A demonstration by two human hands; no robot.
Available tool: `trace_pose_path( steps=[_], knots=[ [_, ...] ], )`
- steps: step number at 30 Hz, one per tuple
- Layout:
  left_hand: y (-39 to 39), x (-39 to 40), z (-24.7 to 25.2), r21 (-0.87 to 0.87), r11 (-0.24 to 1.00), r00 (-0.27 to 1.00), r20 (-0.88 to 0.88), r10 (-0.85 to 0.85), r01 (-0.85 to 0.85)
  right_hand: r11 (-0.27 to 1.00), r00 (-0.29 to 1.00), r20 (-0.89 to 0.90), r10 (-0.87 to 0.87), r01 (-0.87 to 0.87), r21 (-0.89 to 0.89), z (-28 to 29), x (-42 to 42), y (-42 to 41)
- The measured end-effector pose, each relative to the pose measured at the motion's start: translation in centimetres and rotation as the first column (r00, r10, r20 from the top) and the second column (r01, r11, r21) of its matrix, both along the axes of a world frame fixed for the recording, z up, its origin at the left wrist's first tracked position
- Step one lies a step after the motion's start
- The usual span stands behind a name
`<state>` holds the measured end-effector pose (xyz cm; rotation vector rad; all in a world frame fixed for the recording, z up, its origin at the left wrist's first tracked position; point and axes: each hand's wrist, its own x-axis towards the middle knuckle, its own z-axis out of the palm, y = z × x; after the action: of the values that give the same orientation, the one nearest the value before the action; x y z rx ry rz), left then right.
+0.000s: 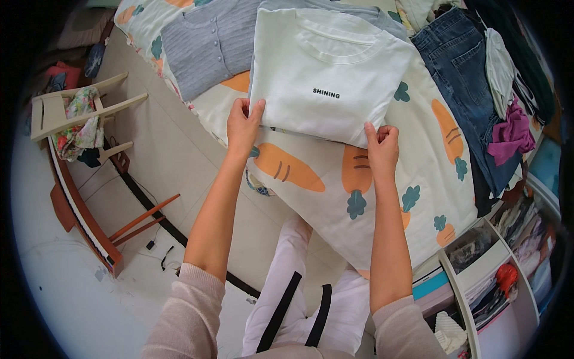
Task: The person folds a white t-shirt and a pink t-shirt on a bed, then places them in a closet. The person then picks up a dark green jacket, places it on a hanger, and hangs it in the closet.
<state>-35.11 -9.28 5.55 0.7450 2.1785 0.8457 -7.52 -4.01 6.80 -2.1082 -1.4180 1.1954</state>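
A folded white T-shirt (287,63) with a small dark printed word lies before me, its neckline facing away. My left hand (244,123) pinches its near left corner between thumb and fingers. At the near right corner, my right hand (383,146) grips the fabric the same way. Beneath and behind the T-shirt shows a grey-blue garment (388,20), mostly hidden. To its left rests a folded grey ribbed cardigan (208,49) with a row of buttons. All of these lie on a bedspread (305,206) printed with orange carrots.
Blue jeans (462,67), a magenta cloth (513,134) and other clothes are heaped at the right. Open shelves (486,269) stuffed with clothing stand at lower right. On the left are a cream chair (80,110) draped with floral fabric and a wooden piano-like keyboard (85,215).
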Motion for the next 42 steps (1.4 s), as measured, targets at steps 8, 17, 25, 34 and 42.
trace_pose_path(
  steps=[8, 17, 25, 34, 42],
  knots=[
    [-0.2, 0.3, 1.9, -0.061, 0.992, 0.898, 0.422, 0.122, -0.106, 0.998, 0.998, -0.048, -0.048, 0.046, -0.042, -2.4, 0.3, 0.5],
    [-2.7, -0.4, -0.2, 0.069, 0.991, 0.947, 0.307, 0.090, -0.116, 1.000, 0.984, -0.176, 0.012, -0.017, -0.025, -2.0, -0.4, 0.0],
    [2.8, 5.8, 2.0, -0.225, 0.668, 0.341, -0.720, -0.604, 0.710, 0.617, 0.736, 0.508, 0.447, -0.665, 0.421, -2.6, -1.6, 2.6],
    [5.9, 12.3, 4.7, -0.214, 0.640, 0.380, -0.652, -0.656, 0.738, 0.860, 0.898, 0.001, 0.440, -0.421, 0.287, 0.9, 1.3, 5.9],
    [-0.5, 26.7, 1.7, -0.221, 0.133, 0.061, -0.306, -0.950, 0.966, 0.784, 0.698, 0.561, 0.444, -0.606, 0.133, -2.3, 24.0, -10.2]
  ],
)
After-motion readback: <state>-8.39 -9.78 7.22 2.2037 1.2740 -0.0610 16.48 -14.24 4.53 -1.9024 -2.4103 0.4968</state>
